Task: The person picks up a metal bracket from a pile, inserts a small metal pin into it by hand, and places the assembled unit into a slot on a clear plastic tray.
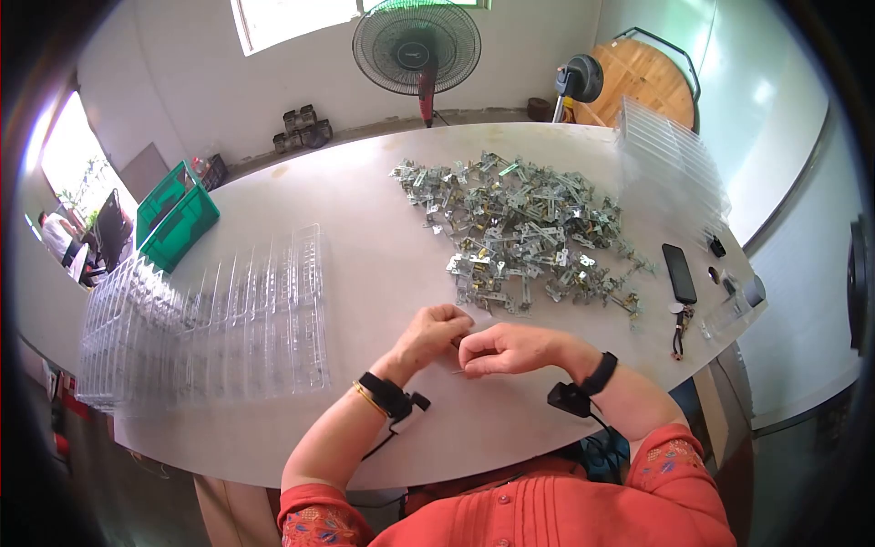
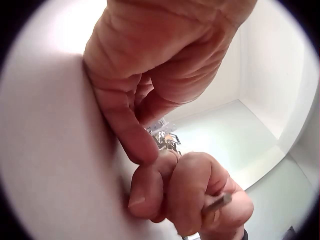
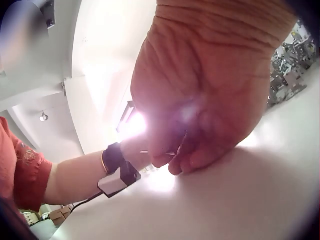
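Note:
Both hands meet low over the table, just in front of the pile of metal parts (image 1: pixel 524 232). My right hand (image 1: pixel 512 348) has curled fingers and grips a thin metal rod (image 2: pixel 218 204), whose blunt end sticks out from between them in the left wrist view. Right at the right fingertips are the bent fingers of my left hand (image 1: pixel 427 335); I cannot tell what they hold. In the right wrist view, the right palm (image 3: pixel 210 100) covers most of the work, and a thin bright tip shows beside its fingertips.
Clear plastic divided trays (image 1: pixel 246 310) stand on the left, with a green crate (image 1: pixel 178 219) behind them. More clear trays (image 1: pixel 670 164) are at the far right. A phone (image 1: pixel 679 273), keys (image 1: pixel 680 328) and a clear cup (image 1: pixel 725 319) lie on the right. Beyond the table stands a fan (image 1: pixel 416 55).

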### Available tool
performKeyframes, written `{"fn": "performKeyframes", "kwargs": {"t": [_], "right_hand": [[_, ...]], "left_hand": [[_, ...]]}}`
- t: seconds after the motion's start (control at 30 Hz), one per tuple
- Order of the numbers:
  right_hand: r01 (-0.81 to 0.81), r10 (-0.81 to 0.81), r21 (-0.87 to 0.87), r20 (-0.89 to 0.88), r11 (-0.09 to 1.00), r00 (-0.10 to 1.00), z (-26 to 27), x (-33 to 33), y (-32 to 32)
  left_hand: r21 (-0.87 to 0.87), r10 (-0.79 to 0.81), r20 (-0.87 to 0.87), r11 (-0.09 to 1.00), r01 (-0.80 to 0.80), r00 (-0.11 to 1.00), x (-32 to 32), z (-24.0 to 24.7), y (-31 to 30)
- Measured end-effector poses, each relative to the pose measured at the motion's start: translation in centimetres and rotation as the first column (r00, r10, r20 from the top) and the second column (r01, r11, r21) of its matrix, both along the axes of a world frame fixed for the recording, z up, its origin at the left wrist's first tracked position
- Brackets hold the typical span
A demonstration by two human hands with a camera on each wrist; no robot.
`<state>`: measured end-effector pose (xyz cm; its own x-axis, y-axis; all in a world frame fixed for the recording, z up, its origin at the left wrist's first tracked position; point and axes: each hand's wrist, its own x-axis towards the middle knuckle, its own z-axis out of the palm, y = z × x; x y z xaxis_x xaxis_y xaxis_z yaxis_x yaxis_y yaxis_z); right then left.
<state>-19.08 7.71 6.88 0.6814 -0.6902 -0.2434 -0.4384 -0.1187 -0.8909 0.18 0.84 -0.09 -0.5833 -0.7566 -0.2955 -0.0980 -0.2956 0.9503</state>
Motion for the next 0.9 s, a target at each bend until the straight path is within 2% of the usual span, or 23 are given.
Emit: {"fn": "performKeyframes", "kwargs": {"t": [0.1, 0.17, 0.2, 0.27, 0.3, 0.37, 0.4, 0.47, 0.53, 0.63, 0.77, 0.9], "right_hand": [[0.148, -0.142, -0.012, 0.217, 0.989, 0.966, 2.6, -1.0, -0.7], [0.367, -0.330, -0.295, 0.169, 0.882, 0.929, 4.0, -1.4, -2.1], [0.371, -0.337, -0.290, 0.161, 0.882, 0.928, 4.1, -1.6, -3.1], [0.654, -0.628, -0.340, 0.197, 0.676, 0.752, 4.1, -1.9, -5.2], [0.645, -0.625, -0.346, 0.183, 0.681, 0.759, 3.8, -1.9, -6.1], [0.664, -0.699, -0.550, 0.189, 0.507, 0.690, 3.2, -1.9, -7.9], [0.660, -0.708, -0.598, 0.206, 0.455, 0.675, 2.8, -1.6, -8.6], [0.627, -0.708, -0.634, 0.172, 0.453, 0.685, 2.3, -1.2, -9.4], [0.592, -0.705, -0.663, 0.134, 0.458, 0.696, 1.4, -1.1, -10.5], [0.434, -0.699, -0.806, 0.035, 0.402, 0.714, 0.4, -1.8, -10.9], [0.433, -0.679, -0.794, 0.036, 0.426, 0.733, 0.3, -2.0, -11.2], [0.381, -0.682, -0.794, -0.059, 0.475, 0.729, 0.4, -1.7, -11.2]], "left_hand": [[0.058, -0.138, -0.162, 0.987, 0.149, 0.977, -0.7, 1.2, 1.4], [0.140, -0.113, -0.076, 0.983, 0.122, 0.991, -1.0, 1.7, 1.4], [0.147, -0.118, -0.083, 0.981, 0.129, 0.990, -0.9, 1.6, 1.3], [0.177, -0.108, -0.213, 0.973, 0.147, 0.971, -0.6, 1.3, 0.9], [0.179, -0.102, -0.227, 0.973, 0.144, 0.968, -0.3, 0.9, 0.7], [0.322, -0.070, -0.388, 0.924, 0.206, 0.919, 0.1, 0.3, 0.4], [0.326, -0.057, -0.397, 0.924, 0.199, 0.916, 0.1, 0.3, 0.2], [0.384, -0.056, -0.395, 0.897, 0.220, 0.917, 0.2, 0.6, 0.2], [0.372, -0.059, -0.403, 0.902, 0.222, 0.914, 0.2, 0.2, 0.1], [0.354, -0.085, -0.391, 0.905, 0.235, 0.917, 0.1, 0.4, 0.2], [0.375, -0.088, -0.359, 0.898, 0.229, 0.929, 0.1, 0.6, 0.4], [0.354, -0.106, -0.317, 0.909, 0.221, 0.942, 0.0, 1.2, 0.3]]}}
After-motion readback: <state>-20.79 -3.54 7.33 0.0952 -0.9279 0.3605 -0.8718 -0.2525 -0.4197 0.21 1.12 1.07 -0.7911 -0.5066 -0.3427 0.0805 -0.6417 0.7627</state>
